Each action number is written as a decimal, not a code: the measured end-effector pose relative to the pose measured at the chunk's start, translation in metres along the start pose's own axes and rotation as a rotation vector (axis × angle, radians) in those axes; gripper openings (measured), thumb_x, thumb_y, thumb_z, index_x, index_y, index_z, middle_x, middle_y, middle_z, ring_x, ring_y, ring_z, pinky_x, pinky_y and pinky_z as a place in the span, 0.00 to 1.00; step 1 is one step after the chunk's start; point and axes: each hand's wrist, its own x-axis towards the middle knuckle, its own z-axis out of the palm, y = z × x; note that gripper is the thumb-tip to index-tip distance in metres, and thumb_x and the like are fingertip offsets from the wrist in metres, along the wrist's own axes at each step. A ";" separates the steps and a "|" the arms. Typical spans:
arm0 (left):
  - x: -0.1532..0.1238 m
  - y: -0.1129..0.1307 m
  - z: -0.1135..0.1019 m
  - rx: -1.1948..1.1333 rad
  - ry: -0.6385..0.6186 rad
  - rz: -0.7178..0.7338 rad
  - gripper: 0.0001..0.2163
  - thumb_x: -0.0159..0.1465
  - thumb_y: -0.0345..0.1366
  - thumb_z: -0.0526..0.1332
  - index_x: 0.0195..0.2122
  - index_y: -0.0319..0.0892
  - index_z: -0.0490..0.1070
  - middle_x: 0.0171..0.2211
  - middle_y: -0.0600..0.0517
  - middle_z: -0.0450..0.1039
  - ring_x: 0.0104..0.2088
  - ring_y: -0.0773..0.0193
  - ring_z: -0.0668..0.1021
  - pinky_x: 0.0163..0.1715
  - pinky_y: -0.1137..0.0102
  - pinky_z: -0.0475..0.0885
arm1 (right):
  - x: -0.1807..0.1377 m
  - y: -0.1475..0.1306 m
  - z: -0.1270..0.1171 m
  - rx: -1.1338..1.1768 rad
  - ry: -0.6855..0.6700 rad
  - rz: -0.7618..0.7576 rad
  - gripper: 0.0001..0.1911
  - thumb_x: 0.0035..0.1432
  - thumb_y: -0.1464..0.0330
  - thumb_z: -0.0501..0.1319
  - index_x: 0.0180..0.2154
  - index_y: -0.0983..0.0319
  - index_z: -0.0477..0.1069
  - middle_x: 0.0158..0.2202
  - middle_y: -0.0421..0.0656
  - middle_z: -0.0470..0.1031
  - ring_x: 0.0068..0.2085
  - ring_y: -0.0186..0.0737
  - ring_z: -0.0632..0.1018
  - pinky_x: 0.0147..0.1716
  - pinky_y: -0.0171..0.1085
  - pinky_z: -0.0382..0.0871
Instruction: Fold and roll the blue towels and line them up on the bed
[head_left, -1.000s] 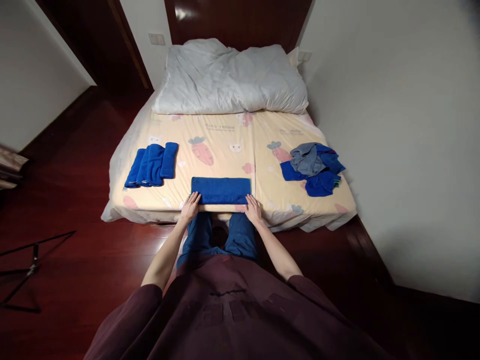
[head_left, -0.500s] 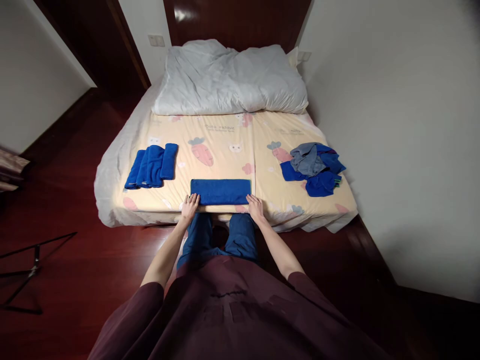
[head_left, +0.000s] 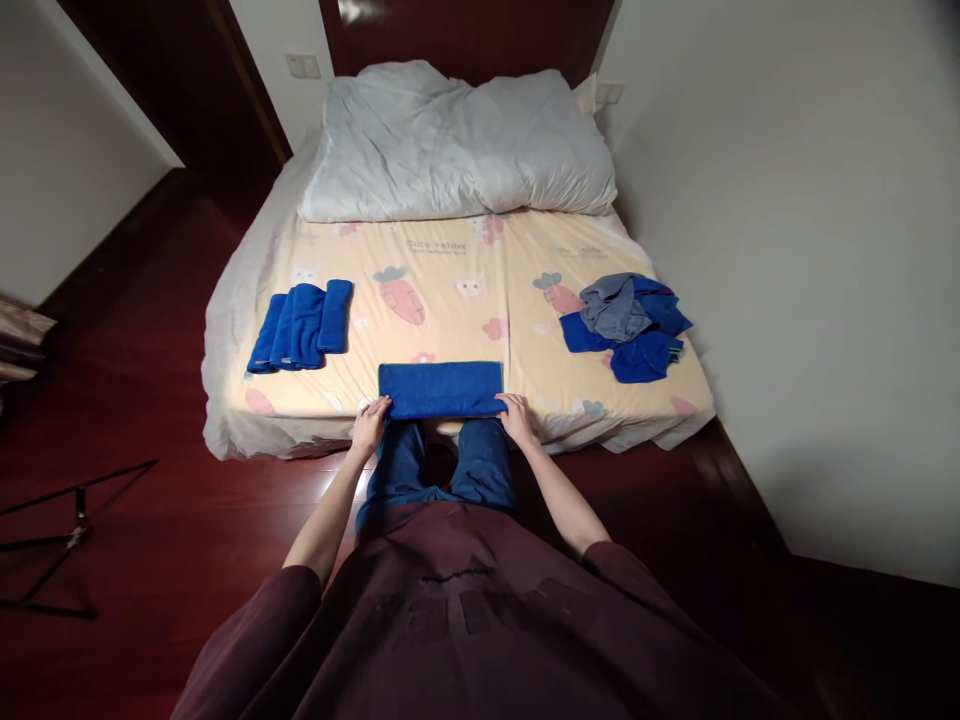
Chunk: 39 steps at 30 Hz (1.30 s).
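The folded towel (head_left: 441,389) lies flat at the near edge of the bed (head_left: 525,360), straight in front of you, a long deep-blue rectangle with its long side along the mattress edge and its surface smooth. Compared with half a second ago it sits in much the same spot, but your hands have slid down from its lower side edges to its near corners, and your view has tipped a little so the whole bed shows lower and closer. Your left hand (head_left: 369,426) rests at the towel's near left corner, fingertips touching the cloth; your right hand (head_left: 517,417) rests at the near right corner, fingers laid on the hem. Whether either hand is pinching the cloth or only pressing on it, you cannot tell from here; the fingers look loosely extended, and the two hands are well apart, one at each end. The towel covers part of the cream sheet with its carrot and rabbit print. To the left on the same sheet lies a row of folded blue towels (head_left: 301,325), overlapping one another, well apart from the one under your hands. To the right, near the wall side, sits a loose heap of cloths (head_left: 628,328), blue with a grey one on top. A rumpled white duvet (head_left: 457,145) is bunched at the head of the bed. Your knees in blue trousers (head_left: 439,470) meet the mattress just below the towel.
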 end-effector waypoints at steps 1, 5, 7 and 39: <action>0.002 -0.002 -0.001 -0.037 0.007 -0.011 0.29 0.61 0.21 0.52 0.61 0.43 0.72 0.65 0.45 0.70 0.67 0.56 0.70 0.69 0.56 0.63 | 0.001 0.002 0.000 0.033 0.006 0.006 0.31 0.48 0.82 0.52 0.51 0.62 0.78 0.53 0.48 0.79 0.58 0.47 0.75 0.63 0.49 0.67; 0.009 -0.013 -0.004 -0.212 0.040 -0.033 0.25 0.56 0.22 0.54 0.53 0.41 0.77 0.60 0.45 0.75 0.62 0.56 0.75 0.67 0.59 0.66 | 0.007 0.014 0.004 0.130 0.045 0.071 0.29 0.45 0.80 0.53 0.47 0.61 0.79 0.50 0.48 0.81 0.55 0.47 0.77 0.61 0.50 0.68; 0.011 -0.016 -0.005 -0.258 0.076 -0.057 0.24 0.55 0.23 0.54 0.50 0.41 0.78 0.57 0.44 0.77 0.59 0.55 0.77 0.65 0.58 0.69 | 0.010 0.018 0.006 0.170 0.063 0.106 0.27 0.44 0.78 0.53 0.45 0.62 0.79 0.48 0.48 0.81 0.53 0.47 0.78 0.60 0.49 0.69; 0.014 0.003 -0.021 -0.070 0.039 0.148 0.26 0.69 0.39 0.57 0.68 0.42 0.62 0.70 0.41 0.60 0.71 0.51 0.62 0.71 0.53 0.58 | 0.010 -0.015 -0.015 0.013 0.007 -0.122 0.26 0.65 0.64 0.59 0.63 0.60 0.70 0.65 0.49 0.71 0.67 0.48 0.70 0.68 0.51 0.61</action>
